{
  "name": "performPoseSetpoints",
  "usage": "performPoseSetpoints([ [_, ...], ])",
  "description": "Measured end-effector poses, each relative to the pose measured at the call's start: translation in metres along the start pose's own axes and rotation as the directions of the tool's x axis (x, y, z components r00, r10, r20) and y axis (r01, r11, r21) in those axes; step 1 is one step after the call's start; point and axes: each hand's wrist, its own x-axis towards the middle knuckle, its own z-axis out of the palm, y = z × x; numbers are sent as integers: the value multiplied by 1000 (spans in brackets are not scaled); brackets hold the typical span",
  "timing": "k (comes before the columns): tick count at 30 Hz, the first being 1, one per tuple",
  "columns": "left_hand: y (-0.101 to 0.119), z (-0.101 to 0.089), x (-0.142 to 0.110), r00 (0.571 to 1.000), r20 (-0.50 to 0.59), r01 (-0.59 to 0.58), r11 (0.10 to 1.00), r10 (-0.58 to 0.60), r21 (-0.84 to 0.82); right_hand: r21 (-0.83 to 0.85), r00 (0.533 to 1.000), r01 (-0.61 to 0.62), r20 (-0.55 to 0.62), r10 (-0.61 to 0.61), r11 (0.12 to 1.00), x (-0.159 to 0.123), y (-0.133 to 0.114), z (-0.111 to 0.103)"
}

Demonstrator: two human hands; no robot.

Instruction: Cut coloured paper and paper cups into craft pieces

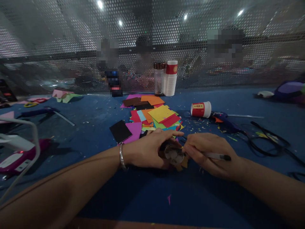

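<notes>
My left hand (152, 148), with a silver bangle at its wrist, curls around a small round cup-like thing (174, 155) with a pale rim; its exact kind is unclear. Brown paper bits (184, 163) stick out at its lower right. A pen (216, 156) is gripped in my right hand (209, 152), its dark end pointing right and its tip near the round thing's rim. Just beyond my hands lies a pile of coloured paper squares (162, 114), with a black square (120, 131) at its left.
A tipped red-and-white paper cup (200, 109) lies beside a glue gun (225, 121) with a black cord. Another glue gun (45, 110) lies left, near a magenta power strip (21, 159). A glass jar (159, 79) and stacked paper cups (170, 79) stand before the mesh screen.
</notes>
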Motion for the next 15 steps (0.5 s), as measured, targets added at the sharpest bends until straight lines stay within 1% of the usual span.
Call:
performPoseSetpoints([
  [7,1,0,0,1000,8,7,1000,-7,2,9,1000,-6,-18,6,1000,1,-1,-2],
  [11,0,0,0,1000,1,5,1000,-5,19,8,1000,-22,2,22,1000,1,-1,0],
  [15,-1,0,0,1000,0,-18,1000,18,7,-6,999,-40,-12,40,999,2,0,3],
])
